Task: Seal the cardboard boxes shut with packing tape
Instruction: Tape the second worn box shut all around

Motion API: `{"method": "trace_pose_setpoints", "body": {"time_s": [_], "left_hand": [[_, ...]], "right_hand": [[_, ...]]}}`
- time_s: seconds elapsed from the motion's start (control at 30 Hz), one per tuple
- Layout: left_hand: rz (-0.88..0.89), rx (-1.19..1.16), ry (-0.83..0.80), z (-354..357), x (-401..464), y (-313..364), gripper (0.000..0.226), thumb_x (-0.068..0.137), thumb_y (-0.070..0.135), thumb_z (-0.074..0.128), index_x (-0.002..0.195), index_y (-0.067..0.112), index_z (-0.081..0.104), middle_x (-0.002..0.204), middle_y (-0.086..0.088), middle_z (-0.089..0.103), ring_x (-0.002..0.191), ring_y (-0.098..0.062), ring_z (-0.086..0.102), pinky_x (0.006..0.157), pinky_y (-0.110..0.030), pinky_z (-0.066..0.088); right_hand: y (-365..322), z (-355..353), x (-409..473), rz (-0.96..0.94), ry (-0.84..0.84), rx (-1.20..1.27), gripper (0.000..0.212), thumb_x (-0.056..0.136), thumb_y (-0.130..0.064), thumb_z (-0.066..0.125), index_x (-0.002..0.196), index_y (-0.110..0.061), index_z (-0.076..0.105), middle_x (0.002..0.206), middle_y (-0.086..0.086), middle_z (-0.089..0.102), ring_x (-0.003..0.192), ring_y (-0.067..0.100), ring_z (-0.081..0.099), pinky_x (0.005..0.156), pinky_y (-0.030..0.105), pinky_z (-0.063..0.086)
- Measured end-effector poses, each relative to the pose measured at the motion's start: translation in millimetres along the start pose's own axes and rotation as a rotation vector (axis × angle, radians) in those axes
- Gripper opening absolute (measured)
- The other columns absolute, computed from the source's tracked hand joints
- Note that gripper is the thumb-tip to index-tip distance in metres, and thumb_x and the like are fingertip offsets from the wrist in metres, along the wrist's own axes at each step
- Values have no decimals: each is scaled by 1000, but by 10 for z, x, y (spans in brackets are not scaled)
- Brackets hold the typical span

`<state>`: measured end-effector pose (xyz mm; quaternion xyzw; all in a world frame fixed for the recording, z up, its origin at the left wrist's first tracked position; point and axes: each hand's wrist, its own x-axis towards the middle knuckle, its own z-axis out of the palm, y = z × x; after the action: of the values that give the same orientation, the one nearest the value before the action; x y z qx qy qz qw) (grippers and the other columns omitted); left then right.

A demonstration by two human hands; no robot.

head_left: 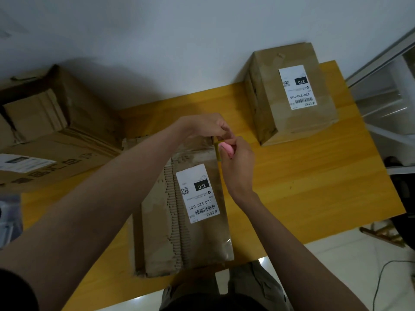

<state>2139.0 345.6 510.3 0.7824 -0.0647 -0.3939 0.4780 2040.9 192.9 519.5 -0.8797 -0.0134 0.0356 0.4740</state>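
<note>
We pinch the tape (216,145) end with our left hand (208,126) and grip a pink cutter (225,149) in our right hand (238,167) over the near box (186,198), cut pending; far box (292,93) beyond our right hand looks sealed.

Three cardboard boxes (184,205), three white labels (197,194), two hands (235,167), one table (314,176)

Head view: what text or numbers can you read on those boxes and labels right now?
"220", white on black, on the label of the near box.
"220-220-C40" on the same label.
"220" and "220-220-C40" on the label of the far box.
All read upside down from here.
Small print, barcodes and QR codes on both labels: too small.
Big box at left: dark printing and its label too blurred.
</note>
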Motion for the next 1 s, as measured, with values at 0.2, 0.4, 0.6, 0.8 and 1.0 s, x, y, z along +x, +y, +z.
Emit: {"method": "trace_pose_setpoints", "body": {"time_s": [0.2,0.4,0.6,0.8,1.0], "left_hand": [[-21,16,-21,5,-13,35,20,97,13,62,100,23,80,100,7,79,97,-5,70,96,-31,54],[-31,15,-7,12,-9,61,25,94,5,58,99,20,78,91,15,76,85,5,67,79,-15,47],[-27,66,-2,12,27,34,27,93,5,58,106,17,79,98,12,76,90,3,67,84,-18,48],[-14,45,-13,-12,37,-17,18,96,29,68,110,21,77,102,18,74,101,0,66,92,-19,46],[-3,81,-16,-28,27,-30,21,93,39,70,109,26,77,104,13,75,99,-5,65,91,-25,45]], "right_hand": [[-72,106,8,-3,6,-74,6,95,-13,62,96,-9,58,98,5,60,83,17,52,69,41,44],[-122,159,32,27,18,-139,6,97,-12,59,96,-7,56,101,9,59,77,13,43,62,34,33],[-163,148,70,53,-41,-208,3,95,-9,57,97,-6,55,101,10,58,74,17,44,62,35,33],[-59,9,-142,-3,-164,-247,12,88,-1,56,83,-11,51,87,7,55,71,20,47,55,30,30],[304,-381,-457,66,-188,-251,18,86,-2,62,84,-12,47,82,5,51,68,18,44,57,32,32]]}}
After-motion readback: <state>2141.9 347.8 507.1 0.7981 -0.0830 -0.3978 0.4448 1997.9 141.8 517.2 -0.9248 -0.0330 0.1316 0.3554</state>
